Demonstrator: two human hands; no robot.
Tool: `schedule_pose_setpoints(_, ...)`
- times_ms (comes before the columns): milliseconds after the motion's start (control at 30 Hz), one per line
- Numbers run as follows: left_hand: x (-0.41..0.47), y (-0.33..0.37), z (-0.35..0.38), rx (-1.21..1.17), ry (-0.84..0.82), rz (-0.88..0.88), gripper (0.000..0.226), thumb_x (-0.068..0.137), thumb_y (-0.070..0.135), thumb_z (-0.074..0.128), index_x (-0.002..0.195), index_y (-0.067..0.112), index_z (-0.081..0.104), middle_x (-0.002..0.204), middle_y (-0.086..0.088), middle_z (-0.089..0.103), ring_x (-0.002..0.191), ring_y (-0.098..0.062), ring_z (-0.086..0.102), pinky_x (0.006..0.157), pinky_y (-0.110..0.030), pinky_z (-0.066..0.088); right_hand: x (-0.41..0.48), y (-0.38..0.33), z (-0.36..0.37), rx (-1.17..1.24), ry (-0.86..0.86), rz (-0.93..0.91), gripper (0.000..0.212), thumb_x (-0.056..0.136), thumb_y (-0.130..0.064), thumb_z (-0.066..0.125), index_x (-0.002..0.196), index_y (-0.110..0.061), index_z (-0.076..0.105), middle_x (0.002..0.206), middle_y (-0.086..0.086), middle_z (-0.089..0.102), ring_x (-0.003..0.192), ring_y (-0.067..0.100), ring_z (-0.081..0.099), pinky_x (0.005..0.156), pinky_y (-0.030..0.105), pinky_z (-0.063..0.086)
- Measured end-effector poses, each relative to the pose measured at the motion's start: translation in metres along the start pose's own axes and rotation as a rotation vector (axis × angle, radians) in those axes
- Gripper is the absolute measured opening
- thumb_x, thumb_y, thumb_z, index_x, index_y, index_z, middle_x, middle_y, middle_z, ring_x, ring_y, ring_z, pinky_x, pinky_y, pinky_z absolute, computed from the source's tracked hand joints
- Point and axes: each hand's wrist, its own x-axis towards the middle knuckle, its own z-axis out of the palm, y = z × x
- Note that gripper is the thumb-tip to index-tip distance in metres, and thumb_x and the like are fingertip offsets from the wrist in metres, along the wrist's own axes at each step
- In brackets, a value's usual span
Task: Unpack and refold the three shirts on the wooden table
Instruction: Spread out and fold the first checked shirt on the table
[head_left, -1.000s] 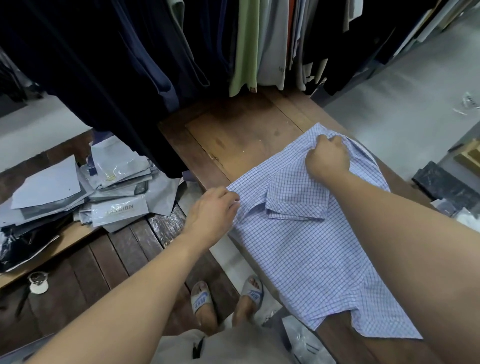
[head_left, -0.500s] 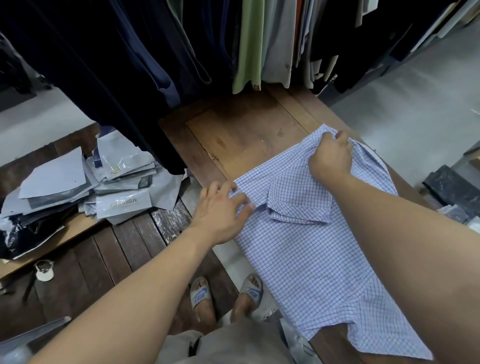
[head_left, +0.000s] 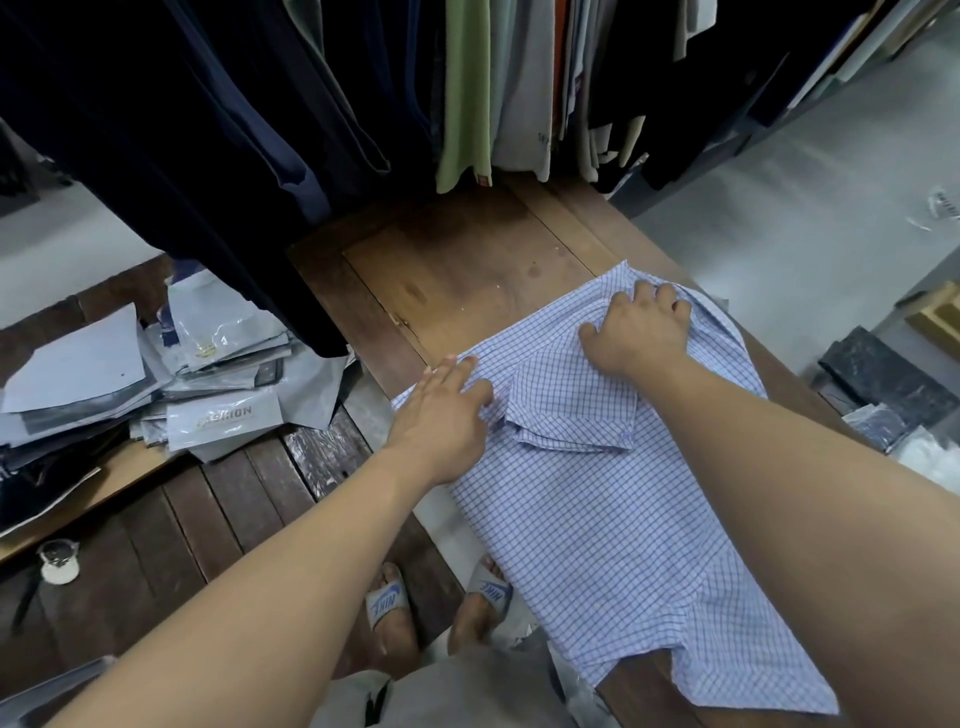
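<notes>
One blue-checked shirt (head_left: 597, 519), one wooden bench (head_left: 467, 270) and two grips, left grip (head_left: 441, 415) and right grip (head_left: 636, 332), are in view. Below are two sandals (head_left: 385, 603), one small white jar (head_left: 60, 564) and a heap of grey bags (head_left: 223, 421) too overlapped to count.

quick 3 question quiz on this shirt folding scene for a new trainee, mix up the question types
1. True or false: the blue-and-white checked shirt lies spread on the brown wooden table.
2. Pick one. The left hand is:
A. lying on the shirt's edge with fingers straight
B. holding a hanger
C. tucked in a pocket
3. Fill in: the pile of grey plastic packaging bags sits on the person's ____ side.

Key: 1 true; 2 A; 3 left
</notes>
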Motion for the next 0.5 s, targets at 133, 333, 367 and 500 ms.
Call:
schedule_pose_setpoints(133, 0.011, 0.019, 0.001, -0.033, 0.148, -0.042, 0.037, 0.106, 0.025, 0.040, 0.138, 0.010, 0.049, 0.158, -0.010, 0.033, 0.150, -0.028, 0.020, 0.123, -0.040, 0.017, 0.004, -0.007, 0.003, 0.106, 0.109, -0.204, 0.065, 0.101, -0.049, 0.034, 0.153, -0.010, 0.032, 0.163, 0.017, 0.022, 0.147, 0.038, 0.024, 0.119, 0.052, 0.021)
schedule_pose_setpoints(333, 0.017, 0.024, 0.000, -0.130, -0.017, -0.012, 0.047, 0.109, 0.039, 0.027, 0.147, 0.024, 0.050, 0.167, -0.004, 0.022, 0.156, -0.025, 0.010, 0.126, -0.047, 0.008, 0.013, -0.006, 0.013, 0.019, -0.125, -0.205, 0.073, 0.101, -0.061, 0.019, 0.162, -0.025, 0.002, 0.168, 0.016, -0.003, 0.153, 0.039, 0.006, 0.123, 0.059, 0.001)
schedule_pose_setpoints(367, 0.016, 0.023, -0.001, -0.105, -0.014, -0.026, 0.048, 0.109, 0.041, 0.026, 0.145, 0.026, 0.053, 0.167, -0.003, 0.021, 0.156, -0.025, 0.009, 0.126, -0.050, 0.005, 0.014, -0.005, 0.011, -0.017, -0.145, -0.196, 0.074, 0.100, -0.065, 0.016, 0.161, -0.027, -0.002, 0.168, 0.015, -0.004, 0.154, 0.038, 0.004, 0.120, 0.062, -0.004)
schedule_pose_setpoints(500, 0.016, 0.018, -0.003, -0.126, -0.008, -0.040, 0.044, 0.106, 0.041, 0.031, 0.122, 0.022, 0.067, 0.166, -0.003, 0.024, 0.156, -0.024, 0.009, 0.124, -0.055, 0.006, 0.016, -0.002, 0.003, -0.051, -0.201, -0.142, 0.085, 0.094, -0.073, 0.017, 0.160, -0.027, -0.009, 0.168, 0.013, -0.008, 0.155, 0.034, 0.000, 0.117, 0.067, -0.009)
